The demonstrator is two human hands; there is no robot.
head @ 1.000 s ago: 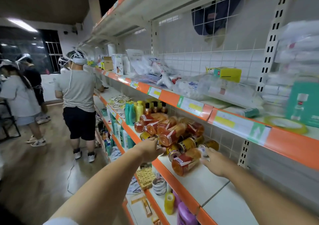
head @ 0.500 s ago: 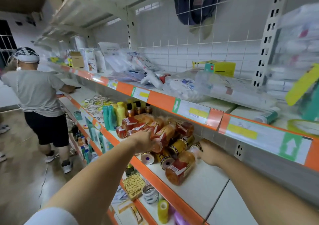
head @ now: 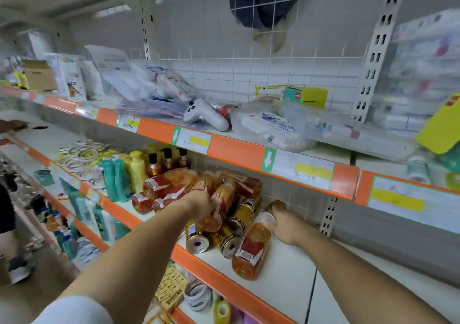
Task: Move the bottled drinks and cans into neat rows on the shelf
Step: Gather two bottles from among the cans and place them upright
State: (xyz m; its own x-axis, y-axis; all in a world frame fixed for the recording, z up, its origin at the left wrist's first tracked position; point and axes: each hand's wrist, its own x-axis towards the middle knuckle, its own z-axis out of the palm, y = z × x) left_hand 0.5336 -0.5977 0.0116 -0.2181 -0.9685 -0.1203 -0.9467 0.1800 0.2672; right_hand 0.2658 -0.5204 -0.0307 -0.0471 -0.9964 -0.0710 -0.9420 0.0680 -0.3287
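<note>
The drinks lie in a messy pile on the middle shelf (head: 286, 261), under the orange price strip (head: 239, 152). Most are tipped on their sides, so the rows are not made yet.

To do this step well, the person should lift one drink at a time, stand it up, and start a row at the back of the shelf so nothing rolls off the front.

The left hand (head: 199, 205) reaches into the pile and curls around an orange bottle (head: 220, 206). The right hand (head: 283, 226), just right of the pile, grips the top of another lying bottle (head: 251, 251). Gold cans (head: 225, 241) lie between both arms, which stretch forward.
</note>
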